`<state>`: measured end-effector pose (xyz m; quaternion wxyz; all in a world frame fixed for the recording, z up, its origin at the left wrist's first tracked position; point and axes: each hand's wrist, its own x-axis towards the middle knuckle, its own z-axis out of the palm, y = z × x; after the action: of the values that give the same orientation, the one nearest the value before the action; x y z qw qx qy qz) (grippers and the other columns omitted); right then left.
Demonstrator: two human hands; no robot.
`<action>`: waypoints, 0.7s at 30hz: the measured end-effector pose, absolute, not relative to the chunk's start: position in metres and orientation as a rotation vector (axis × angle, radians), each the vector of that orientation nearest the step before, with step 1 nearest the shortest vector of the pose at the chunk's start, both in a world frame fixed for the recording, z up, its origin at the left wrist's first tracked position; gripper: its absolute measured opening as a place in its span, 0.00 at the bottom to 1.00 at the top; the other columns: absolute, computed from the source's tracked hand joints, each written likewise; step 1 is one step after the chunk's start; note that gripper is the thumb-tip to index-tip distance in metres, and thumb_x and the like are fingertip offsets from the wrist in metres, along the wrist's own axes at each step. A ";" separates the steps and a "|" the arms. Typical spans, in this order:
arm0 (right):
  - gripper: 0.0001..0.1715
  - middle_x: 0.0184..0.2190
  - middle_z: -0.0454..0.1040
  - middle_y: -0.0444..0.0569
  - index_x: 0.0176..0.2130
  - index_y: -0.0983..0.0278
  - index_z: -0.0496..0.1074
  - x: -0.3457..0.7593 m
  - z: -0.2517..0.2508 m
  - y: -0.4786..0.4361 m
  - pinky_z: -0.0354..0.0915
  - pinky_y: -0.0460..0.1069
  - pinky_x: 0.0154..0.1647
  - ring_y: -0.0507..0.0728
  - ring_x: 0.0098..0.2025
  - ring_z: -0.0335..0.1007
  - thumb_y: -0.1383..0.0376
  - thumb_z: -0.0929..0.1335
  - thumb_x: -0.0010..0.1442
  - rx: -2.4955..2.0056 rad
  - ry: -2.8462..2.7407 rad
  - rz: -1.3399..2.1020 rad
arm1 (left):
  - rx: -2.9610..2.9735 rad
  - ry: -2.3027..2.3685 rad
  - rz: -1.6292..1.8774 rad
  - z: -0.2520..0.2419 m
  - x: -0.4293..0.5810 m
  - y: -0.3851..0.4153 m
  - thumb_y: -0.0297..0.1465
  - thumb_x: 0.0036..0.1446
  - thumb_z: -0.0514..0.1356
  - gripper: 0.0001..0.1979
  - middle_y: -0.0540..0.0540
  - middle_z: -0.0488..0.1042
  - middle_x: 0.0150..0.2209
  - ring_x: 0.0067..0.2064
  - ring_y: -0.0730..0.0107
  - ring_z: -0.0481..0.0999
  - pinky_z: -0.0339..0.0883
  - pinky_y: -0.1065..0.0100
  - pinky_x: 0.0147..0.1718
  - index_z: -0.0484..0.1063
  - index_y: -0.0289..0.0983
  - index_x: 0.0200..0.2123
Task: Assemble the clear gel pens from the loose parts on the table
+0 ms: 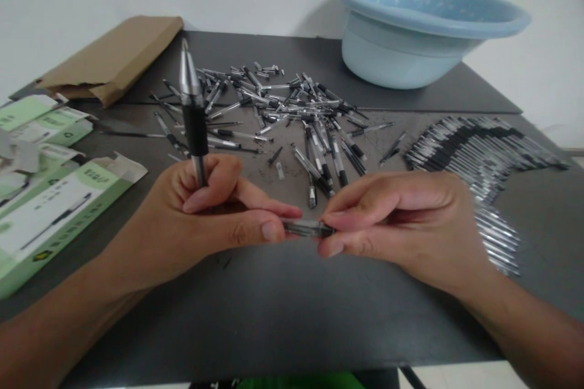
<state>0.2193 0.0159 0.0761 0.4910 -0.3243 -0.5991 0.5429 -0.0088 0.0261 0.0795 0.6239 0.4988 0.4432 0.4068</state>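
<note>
Two items are in hand, one upright pen (194,124) left of centre and one clear tube (306,228) at the centre of the frame; there are one blue basin (396,55) at upper right, one brown paper packet (112,58) at upper left, and at least three green boxes (68,209), overlapping, at the left edge; the loose pens (325,161) heaped at upper centre and the lined-up pens (474,146) at right are too many to count; all rest on one dark surface (292,316). The upright pen has a silver cone pointing up and a black grip, its lower end hidden; the clear tube lies nearly level, dark at its right end. The left hand (210,209) curls fingers around the pen while thumb and forefinger pinch the tube's left end; the right hand (401,225), fingertips pressed together, pinches its right end.
</note>
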 end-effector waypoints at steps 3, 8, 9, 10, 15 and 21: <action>0.22 0.33 0.87 0.41 0.33 0.52 0.86 0.218 0.076 0.014 0.83 0.43 0.36 0.53 0.33 0.86 0.78 0.84 0.44 -0.790 -1.413 1.354 | 1.117 1.001 0.967 0.079 -0.008 0.025 0.19 0.46 0.72 0.31 0.54 0.86 0.27 0.40 0.58 0.90 0.78 0.77 0.29 0.48 0.38 0.18; 0.24 0.35 0.88 0.41 0.35 0.54 0.87 0.218 0.075 0.011 0.81 0.39 0.36 0.51 0.35 0.86 0.81 0.82 0.44 -0.772 -1.362 1.410 | 1.133 1.001 0.955 0.080 -0.010 0.024 0.19 0.46 0.73 0.30 0.54 0.86 0.27 0.39 0.57 0.90 0.82 0.72 0.34 0.50 0.37 0.18; 0.24 0.35 0.88 0.41 0.34 0.54 0.87 0.218 0.075 0.011 0.81 0.39 0.36 0.52 0.36 0.86 0.81 0.83 0.43 -0.773 -1.358 1.420 | 1.136 1.009 0.955 0.080 -0.010 0.024 0.19 0.45 0.73 0.30 0.54 0.86 0.27 0.39 0.57 0.90 0.82 0.73 0.33 0.50 0.37 0.18; 0.24 0.35 0.88 0.41 0.34 0.54 0.87 0.218 0.075 0.011 0.81 0.40 0.36 0.52 0.36 0.87 0.81 0.83 0.43 -0.774 -1.353 1.430 | 1.134 1.014 0.961 0.080 -0.009 0.024 0.19 0.45 0.73 0.30 0.54 0.86 0.27 0.39 0.57 0.90 0.82 0.72 0.33 0.50 0.37 0.18; 0.24 0.34 0.87 0.41 0.32 0.54 0.87 0.219 0.074 0.013 0.81 0.39 0.37 0.52 0.36 0.87 0.81 0.83 0.41 -0.789 -1.329 1.455 | 1.116 0.972 0.977 0.077 -0.008 0.023 0.16 0.47 0.70 0.30 0.55 0.86 0.27 0.38 0.60 0.90 0.82 0.76 0.33 0.48 0.37 0.19; 0.20 0.33 0.87 0.43 0.31 0.57 0.86 0.223 0.073 0.018 0.81 0.40 0.36 0.53 0.36 0.87 0.80 0.83 0.44 -0.787 -1.353 1.539 | 1.203 0.791 0.913 0.067 -0.018 0.030 0.17 0.52 0.73 0.31 0.51 0.88 0.32 0.32 0.68 0.89 0.79 0.80 0.29 0.51 0.36 0.18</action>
<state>0.2232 0.0183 0.0734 0.4557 -0.3192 -0.5487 0.6241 -0.0183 0.0302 0.0670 0.6582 0.5312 0.3493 0.4032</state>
